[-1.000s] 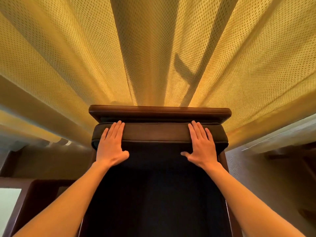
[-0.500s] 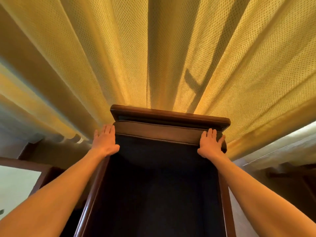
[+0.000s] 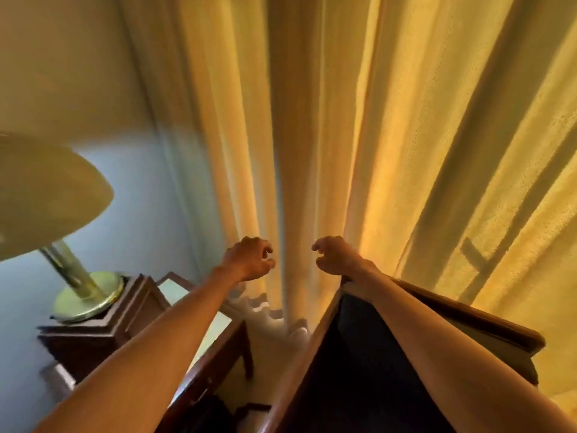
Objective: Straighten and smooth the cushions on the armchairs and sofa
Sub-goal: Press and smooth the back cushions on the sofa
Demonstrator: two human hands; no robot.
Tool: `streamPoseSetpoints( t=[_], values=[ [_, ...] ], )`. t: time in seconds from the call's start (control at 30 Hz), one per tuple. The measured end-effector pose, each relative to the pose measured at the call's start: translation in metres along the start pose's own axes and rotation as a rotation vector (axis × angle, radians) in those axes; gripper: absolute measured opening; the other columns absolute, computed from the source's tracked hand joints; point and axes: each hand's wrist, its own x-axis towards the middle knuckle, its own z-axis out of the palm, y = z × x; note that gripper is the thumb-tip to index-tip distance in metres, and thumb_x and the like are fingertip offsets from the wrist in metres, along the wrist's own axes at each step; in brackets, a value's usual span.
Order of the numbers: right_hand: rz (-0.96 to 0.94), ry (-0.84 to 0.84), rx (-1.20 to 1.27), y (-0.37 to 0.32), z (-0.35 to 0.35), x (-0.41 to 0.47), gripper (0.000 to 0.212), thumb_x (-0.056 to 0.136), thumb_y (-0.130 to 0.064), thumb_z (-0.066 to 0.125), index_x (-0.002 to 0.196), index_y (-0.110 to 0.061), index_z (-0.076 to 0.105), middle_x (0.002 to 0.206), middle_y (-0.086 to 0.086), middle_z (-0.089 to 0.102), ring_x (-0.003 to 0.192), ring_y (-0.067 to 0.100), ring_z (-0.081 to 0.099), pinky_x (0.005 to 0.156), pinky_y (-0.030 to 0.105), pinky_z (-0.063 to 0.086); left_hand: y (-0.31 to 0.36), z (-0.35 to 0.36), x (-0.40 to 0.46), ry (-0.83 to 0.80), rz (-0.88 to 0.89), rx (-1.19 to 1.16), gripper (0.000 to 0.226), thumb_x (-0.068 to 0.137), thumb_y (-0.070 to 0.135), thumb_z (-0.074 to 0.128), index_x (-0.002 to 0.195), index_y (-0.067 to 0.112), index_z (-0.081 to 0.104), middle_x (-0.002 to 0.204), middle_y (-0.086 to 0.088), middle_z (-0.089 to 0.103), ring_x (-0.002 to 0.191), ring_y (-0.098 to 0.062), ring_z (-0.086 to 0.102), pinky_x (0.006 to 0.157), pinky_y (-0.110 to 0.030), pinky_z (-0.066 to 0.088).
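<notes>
The armchair (image 3: pixel 487 320) stands at the lower right, with a dark wooden frame and a dark cushion (image 3: pixel 359 370) inside it. My left hand (image 3: pixel 249 260) hangs in the air left of the chair, in front of the curtain, its fingers loosely curled and empty. My right hand (image 3: pixel 335 256) floats just above the chair's back left corner, also loosely curled and holding nothing. Neither hand touches the cushion. The view is blurred by motion.
A yellow curtain (image 3: pixel 390 135) hangs right behind the chair. To the left stands a wooden side table (image 3: pixel 131 310) bearing a brass lamp base (image 3: pixel 87 295) and a pale lampshade (image 3: pixel 40 195). A pale wall (image 3: pixel 62 73) fills the upper left.
Both hands have lifted off the top of the back cushion and come closer together in the air. My view has swung left, bringing the side table and lamp into sight.
</notes>
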Motion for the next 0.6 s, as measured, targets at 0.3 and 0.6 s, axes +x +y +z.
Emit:
streamPoseSetpoints(
  t=[0.3,0.6],
  values=[
    [-0.471,-0.028,-0.054,-0.323,0.088,-0.08,0.044,0.084,-0.016,0.058,0.128,-0.018,0.062,0.13,0.005,0.062,0.118,0.028,0.058,0.101,0.039,0.048,-0.222,-0.159,-0.256,0.247,-0.303,0.053,0.031,0.086,0.033,0.064,0.115,0.024,0.069,0.114,0.004,0.071,0.112,-0.021,0.062,0.098,-0.038,0.048],
    [-0.877,-0.21,-0.052,-0.582,0.217,-0.175,0.041,0.085,-0.014,0.057,0.125,-0.022,0.064,0.135,0.002,0.06,0.123,0.025,0.055,0.104,0.041,0.045,-0.385,-0.216,-0.487,0.393,-0.682,0.037,0.034,0.088,0.03,0.063,0.12,0.019,0.066,0.122,-0.001,0.068,0.109,-0.023,0.063,0.098,-0.042,0.05]
  ],
)
